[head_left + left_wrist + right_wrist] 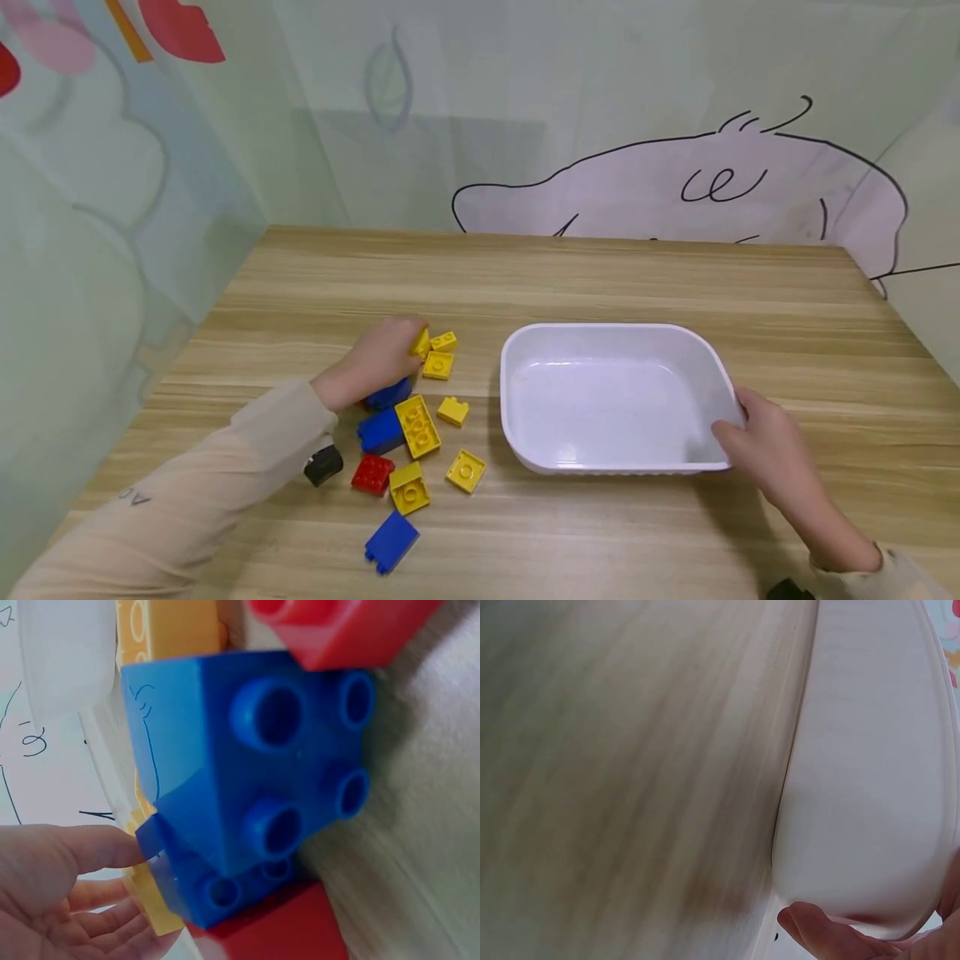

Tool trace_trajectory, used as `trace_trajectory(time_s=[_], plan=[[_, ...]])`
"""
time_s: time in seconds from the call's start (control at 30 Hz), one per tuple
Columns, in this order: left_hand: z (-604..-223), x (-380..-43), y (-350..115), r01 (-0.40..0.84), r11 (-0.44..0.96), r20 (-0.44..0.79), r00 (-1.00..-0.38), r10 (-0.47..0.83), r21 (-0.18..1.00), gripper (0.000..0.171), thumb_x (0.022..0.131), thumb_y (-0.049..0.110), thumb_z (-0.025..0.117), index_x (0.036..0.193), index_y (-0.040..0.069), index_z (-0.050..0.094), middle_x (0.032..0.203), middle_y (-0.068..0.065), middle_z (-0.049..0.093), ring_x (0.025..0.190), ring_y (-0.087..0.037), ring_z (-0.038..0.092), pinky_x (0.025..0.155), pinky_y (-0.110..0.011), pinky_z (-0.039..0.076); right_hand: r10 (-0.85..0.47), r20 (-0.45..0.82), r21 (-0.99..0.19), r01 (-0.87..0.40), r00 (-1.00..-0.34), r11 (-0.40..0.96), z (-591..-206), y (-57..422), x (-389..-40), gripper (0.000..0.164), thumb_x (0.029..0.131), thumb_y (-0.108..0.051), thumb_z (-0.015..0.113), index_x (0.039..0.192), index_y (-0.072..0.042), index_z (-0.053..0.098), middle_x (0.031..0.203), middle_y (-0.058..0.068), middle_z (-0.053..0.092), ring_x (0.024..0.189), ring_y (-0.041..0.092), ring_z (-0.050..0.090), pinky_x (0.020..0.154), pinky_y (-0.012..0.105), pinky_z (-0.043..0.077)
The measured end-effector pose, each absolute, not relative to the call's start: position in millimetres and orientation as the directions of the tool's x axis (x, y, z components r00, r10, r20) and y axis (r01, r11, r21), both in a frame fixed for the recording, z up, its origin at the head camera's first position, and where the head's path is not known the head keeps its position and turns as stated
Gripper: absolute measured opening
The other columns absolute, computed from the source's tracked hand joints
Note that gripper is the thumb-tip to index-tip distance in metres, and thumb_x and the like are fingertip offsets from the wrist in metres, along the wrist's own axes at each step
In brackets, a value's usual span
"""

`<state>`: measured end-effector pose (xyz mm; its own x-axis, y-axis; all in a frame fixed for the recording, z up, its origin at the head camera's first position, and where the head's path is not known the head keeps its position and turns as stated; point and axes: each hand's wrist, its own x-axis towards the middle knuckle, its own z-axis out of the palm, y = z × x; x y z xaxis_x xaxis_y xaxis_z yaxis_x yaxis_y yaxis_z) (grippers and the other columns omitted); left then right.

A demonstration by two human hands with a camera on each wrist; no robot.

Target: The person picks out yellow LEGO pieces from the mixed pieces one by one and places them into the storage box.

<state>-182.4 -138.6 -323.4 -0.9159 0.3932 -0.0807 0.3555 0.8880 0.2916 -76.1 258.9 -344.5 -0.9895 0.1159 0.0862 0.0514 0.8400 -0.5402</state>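
Note:
At the far end of a group of toy bricks, my left hand (381, 357) pinches a yellow toy brick (422, 343) between thumb and fingers. In the left wrist view, blue bricks (292, 757) partly cover that yellow brick (155, 904). My right hand (772, 437) grips the right end of a white plastic basin (618, 468), thumb over the rim and fingers on the outer wall. The right wrist view shows fingertips (810, 922) against the basin's outside (870, 787). Only its bare white bottom shows inside the basin.
Several yellow bricks (417, 426), blue bricks (392, 542) and a red brick (372, 474) lie between the left forearm and the basin. The wooden table (525, 275) meets a printed wall covering (420, 167) at its back edge.

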Motion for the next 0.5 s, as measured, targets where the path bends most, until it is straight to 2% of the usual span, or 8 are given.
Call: trace_trajectory(time_s=[0.27,0.5], plan=[[-315,-181,-138,0.354,0.896,-0.085,-0.918,0.388,0.269,0.044,0.078,0.004,0.059,0.118,-0.008,0.046,0.105,-0.021,0.06,0.078,-0.025,0.052,0.076,-0.042,0.049,0.116,0.096,-0.541,0.046,-0.989,0.839,-344,259,-76,0.041,0.073,-0.006,0.051,0.107,0.016,0.048,0.094,0.035,0.058,0.074,0.034,0.056,0.06,0.047,0.048],[-310,-182,-137,0.402,0.876,-0.036,-0.904,0.425,0.266,0.04,0.077,0.004,0.06,0.114,-0.008,0.048,0.097,-0.02,0.061,0.073,-0.024,0.05,0.07,-0.04,0.049,0.114,0.07,-0.539,0.058,-0.991,0.84,-345,259,-76,0.039,0.074,-0.006,0.051,0.106,0.016,0.048,0.094,0.036,0.057,0.074,0.034,0.056,0.061,0.049,0.048]])
